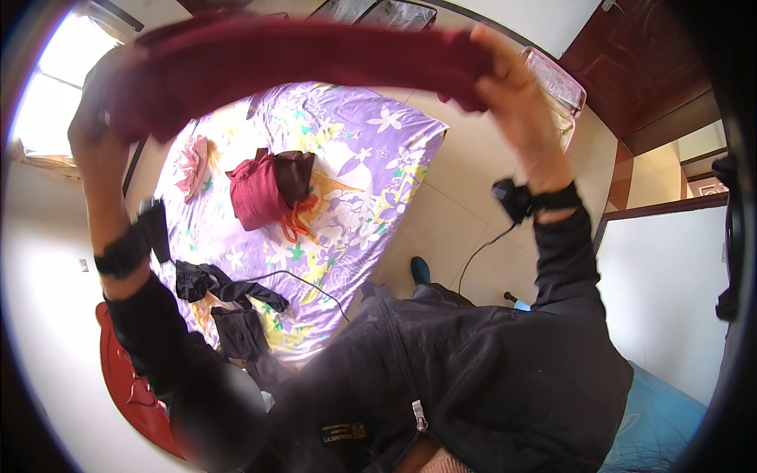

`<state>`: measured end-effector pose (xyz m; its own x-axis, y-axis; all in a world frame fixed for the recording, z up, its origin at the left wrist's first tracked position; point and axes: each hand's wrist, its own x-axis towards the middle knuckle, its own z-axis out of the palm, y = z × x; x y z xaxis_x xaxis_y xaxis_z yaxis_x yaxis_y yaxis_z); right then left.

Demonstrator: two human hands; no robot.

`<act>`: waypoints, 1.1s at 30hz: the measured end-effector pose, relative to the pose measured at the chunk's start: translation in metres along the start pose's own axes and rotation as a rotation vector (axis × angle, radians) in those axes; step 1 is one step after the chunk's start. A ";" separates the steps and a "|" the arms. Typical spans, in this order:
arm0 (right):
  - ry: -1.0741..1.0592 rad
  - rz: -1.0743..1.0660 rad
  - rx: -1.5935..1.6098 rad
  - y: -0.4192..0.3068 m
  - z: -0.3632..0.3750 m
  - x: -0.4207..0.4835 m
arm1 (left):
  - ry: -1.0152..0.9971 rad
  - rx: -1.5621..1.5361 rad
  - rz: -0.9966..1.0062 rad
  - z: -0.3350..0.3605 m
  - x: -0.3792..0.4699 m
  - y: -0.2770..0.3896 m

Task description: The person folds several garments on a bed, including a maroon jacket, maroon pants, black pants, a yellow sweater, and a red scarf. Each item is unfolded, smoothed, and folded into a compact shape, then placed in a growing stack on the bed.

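A dark red garment (307, 56) is stretched as a long band between my two raised hands. My left hand (103, 112), blurred, grips its left end, and some cloth hangs below the fingers. At the other end my right hand (517, 103) pinches bunched cloth between thumb and fingers. Below the band, a folded crimson garment (255, 192) lies on the floral bedsheet (355, 207). A dark brown cloth (294, 176) and orange cords (295, 224) lie against it. The held garment's full shape cannot be made out.
A pink ruffled cloth (192, 168) lies at the bed's left. Black garments (219, 284) lie nearer me. A red headboard (127, 384) stands lower left. Open suitcases (402, 15) sit beyond the bed, another pink one (556, 83) by the brown door (639, 65). Cables hang from both wrists.
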<state>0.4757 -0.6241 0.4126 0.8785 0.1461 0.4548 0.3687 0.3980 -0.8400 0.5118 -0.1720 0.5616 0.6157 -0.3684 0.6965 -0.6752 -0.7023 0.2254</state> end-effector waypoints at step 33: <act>0.322 -0.157 -0.641 -0.020 0.067 0.081 | 0.345 -0.026 0.075 -0.029 0.120 -0.010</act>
<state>0.5191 -0.5598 0.4858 0.8104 -0.1814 0.5571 0.5160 -0.2295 -0.8253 0.5806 -0.1919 0.6623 0.3936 -0.1883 0.8998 -0.7263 -0.6637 0.1788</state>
